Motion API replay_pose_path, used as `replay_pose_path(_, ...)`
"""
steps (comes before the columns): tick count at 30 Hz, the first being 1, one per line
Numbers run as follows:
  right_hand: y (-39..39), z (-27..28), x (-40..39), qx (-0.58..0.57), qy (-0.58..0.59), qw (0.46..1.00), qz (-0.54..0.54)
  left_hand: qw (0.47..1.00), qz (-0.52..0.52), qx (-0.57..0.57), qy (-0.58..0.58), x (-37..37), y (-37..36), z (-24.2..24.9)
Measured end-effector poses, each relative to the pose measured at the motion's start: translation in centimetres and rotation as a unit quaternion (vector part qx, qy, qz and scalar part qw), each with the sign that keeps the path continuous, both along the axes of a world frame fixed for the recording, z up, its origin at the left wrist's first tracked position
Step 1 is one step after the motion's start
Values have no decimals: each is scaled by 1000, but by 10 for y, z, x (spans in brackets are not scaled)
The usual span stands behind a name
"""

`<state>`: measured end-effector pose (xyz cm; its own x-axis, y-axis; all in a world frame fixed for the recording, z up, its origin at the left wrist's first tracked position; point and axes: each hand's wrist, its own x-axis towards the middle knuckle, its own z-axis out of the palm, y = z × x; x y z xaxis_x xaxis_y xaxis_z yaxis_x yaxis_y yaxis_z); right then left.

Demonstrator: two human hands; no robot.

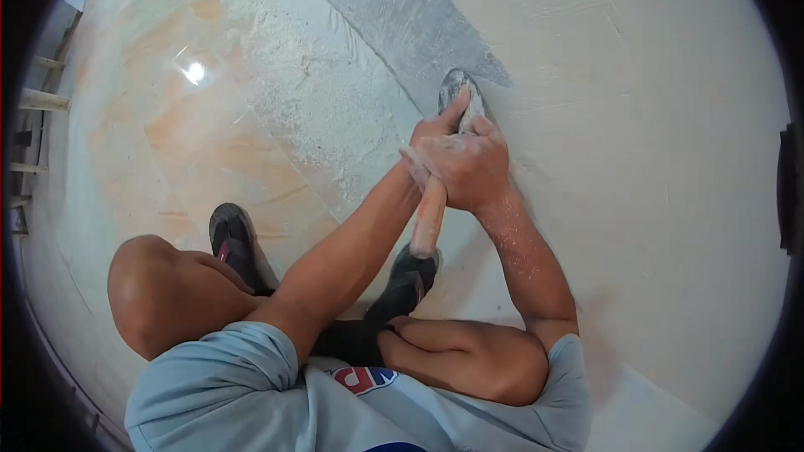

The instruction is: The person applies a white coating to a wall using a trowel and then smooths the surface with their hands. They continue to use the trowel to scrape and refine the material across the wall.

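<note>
A hand tool that looks like a scraper has a wooden handle [429, 219] and a dark, rounded, dust-coated head [455, 85]. Its head lies against the pale wall surface, at the lower edge of the grey bared patch [410, 17]. Wrapped around the upper handle is my right hand [471, 169], its fingers closed and powdered white. My left hand [431, 130] grips close to the head, with a finger pressed along it. Part of the left hand is hidden behind the right. The handle's butt end sticks out below both hands, toward my shoe.
White flakes and dust [318, 109] cover the orange-patterned floor [201, 134] along the wall's foot. Cream-painted wall [636, 142] stretches to the right. My dark shoes [234, 243] stand below, knees bent. Pale posts or legs [43, 100] show at the far left.
</note>
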<state>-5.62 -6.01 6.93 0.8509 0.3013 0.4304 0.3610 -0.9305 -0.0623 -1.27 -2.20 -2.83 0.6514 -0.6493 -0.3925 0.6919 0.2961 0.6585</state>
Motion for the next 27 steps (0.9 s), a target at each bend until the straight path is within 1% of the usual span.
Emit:
replay_pose_path(1, 1, 1, -4, -1, 3, 1000, 2, 998, 29, 20, -53, -1, 1, 0)
replay_pose_path(2, 2, 6, -8, -8, 4, 1000, -7, 998, 34, 19, -51, -3, 2, 0)
replay_pose_path(4, 7, 11, -11, -15, 5, 1000, -13, 996, -62, -26, 66, -2, 11, 14)
replay_pose_path(5, 9, 12, -13, -23, 11, 999, -25, 995, -75, -34, 58, -4, -4, -21)
replay_pose_path(6, 9, 12, -13, -31, 19, 999, -36, 995, -71, -35, 60, -5, 1, -6)
replay_pose_path(7, 9, 6, -10, -46, 8, 998, -29, 999, 37, -28, -21, -9, 11, 27)
replay_pose_path(8, 6, 2, -7, -48, 12, 998, -27, 984, 144, -20, -102, -12, 18, 46)
replay_pose_path(9, 3, -1, -3, -45, 11, 999, -10, 984, 144, -20, -98, -13, 16, 39)
replay_pose_path(10, 2, -3, -2, -40, 10, 999, 7, 994, 89, -57, -6, -12, 11, 24)
replay_pose_path(11, 1, 0, -5, -9, 0, 1000, -1, 991, 33, -94, 84, -7, 6, 10)
replay_pose_path(12, 3, 5, -8, -11, -1, 1000, 0, 976, -25, -132, 171, -1, 6, 9)
replay_pose_path(13, 6, 12, -12, -35, 13, 999, -14, 995, -71, -28, 65, 1, 10, 11)
replay_pose_path(14, 7, 16, -13, -61, 26, 997, -28, 995, -70, -31, 61, 6, 9, 7)
replay_pose_path(16, 3, -1, -4, -36, 6, 999, 2, 982, -110, 19, 151, 10, 4, -4)
replay_pose_path(17, -1, -11, 3, -27, 7, 999, 14, 982, -108, 18, 153, 8, 1, -6)
replay_pose_path(18, -1, -14, 6, 2, 28, 999, 16, 973, -99, 3, 207, 7, 1, -2)
replay_pose_path(19, 1, -11, 2, 4, 29, 999, 18, 962, -87, -12, 258, 7, -1, 3)
replay_pose_path(21, 6, 4, -5, -40, 25, 999, -13, 932, -62, -44, 354, 14, -5, 12)
replay_pose_path(22, 8, 12, -8, -67, 47, 996, -27, 933, -62, -43, 352, 14, -9, 2)
replay_pose_path(23, 8, 9, -3, -67, 46, 996, -26, 986, -63, 94, 125, 11, -15, -14)
replay_pose_path(24, 8, 3, 3, -64, 24, 998, -12, 967, -59, 224, -108, 4, -22, -31)
replay_pose_path(25, 5, -4, 6, -61, 5, 998, 2, 879, -52, 338, -333, 0, -23, -35)
replay_pose_path(26, -1, -19, 10, -18, 42, 999, 4, 880, -55, 338, -330, -6, -23, -39)
replay_pose_path(27, 1, -18, 5, -18, 46, 999, 3, 889, -59, 330, -312, -9, -18, -35)
